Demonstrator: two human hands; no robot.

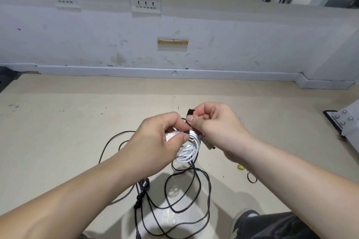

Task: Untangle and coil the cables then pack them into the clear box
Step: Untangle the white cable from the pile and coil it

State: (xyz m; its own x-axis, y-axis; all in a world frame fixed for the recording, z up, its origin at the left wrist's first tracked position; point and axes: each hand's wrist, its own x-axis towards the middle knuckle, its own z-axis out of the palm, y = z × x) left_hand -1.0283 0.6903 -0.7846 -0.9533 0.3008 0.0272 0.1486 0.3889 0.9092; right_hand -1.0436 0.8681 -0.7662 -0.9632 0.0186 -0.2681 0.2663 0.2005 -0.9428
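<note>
head view: left hand (155, 139) pinched coiled white cable (187, 151) above floor (58, 122). right hand (215, 122) gripped black strap (190, 113) wrapped round coil. black cables (174, 190) lay tangled on floor beneath hands. small black band (251, 177) on floor, right of tangle. clear box not seen.

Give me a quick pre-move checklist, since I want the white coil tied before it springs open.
1. White coil pinched by left hand: ok.
2. Black strap gripped by right hand: ok.
3. Strap fully closed round the coil: not ok, its end is lifted.
4. Black cables on the floor coiled: not ok, loose and crossed.
5. Clear box within reach: cannot tell, not in view.
</note>
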